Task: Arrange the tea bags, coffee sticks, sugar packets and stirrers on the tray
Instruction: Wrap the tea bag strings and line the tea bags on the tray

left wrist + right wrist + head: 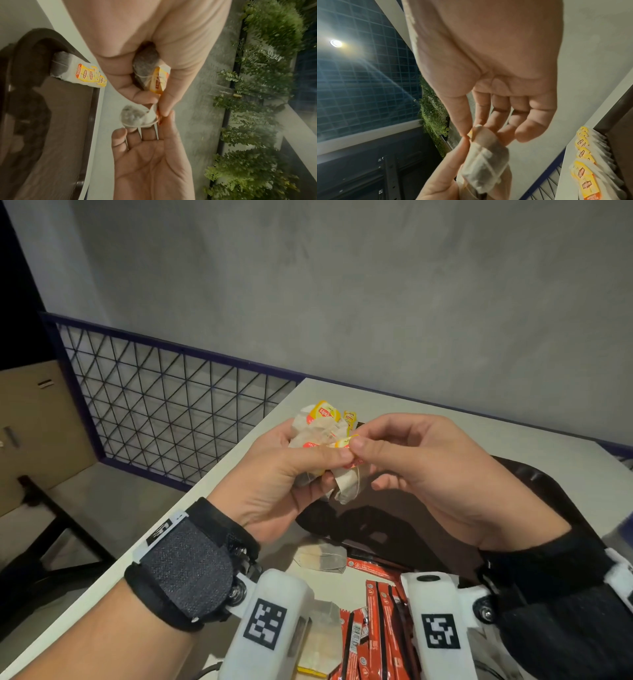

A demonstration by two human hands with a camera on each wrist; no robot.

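Observation:
My left hand (325,467) grips a crumpled bunch of tea bags (317,433) with yellow tags, held above the near left corner of the dark tray (534,484). My right hand (356,450) pinches the tag of one tea bag (484,166) from that bunch between thumb and forefinger; its other fingers are loosely spread. In the left wrist view this tea bag (132,116) hangs just below the left fingers. A row of tea bags (590,162) stands along the tray's far left edge. Red coffee sticks (380,614) lie in a heap on the table in front of the tray.
Two loose tea bags (320,558) (322,642) lie on the white table (212,491) near the sticks. The table's left edge is close to my left wrist, with a wire-mesh railing (164,405) beyond it. A grey wall stands behind the table.

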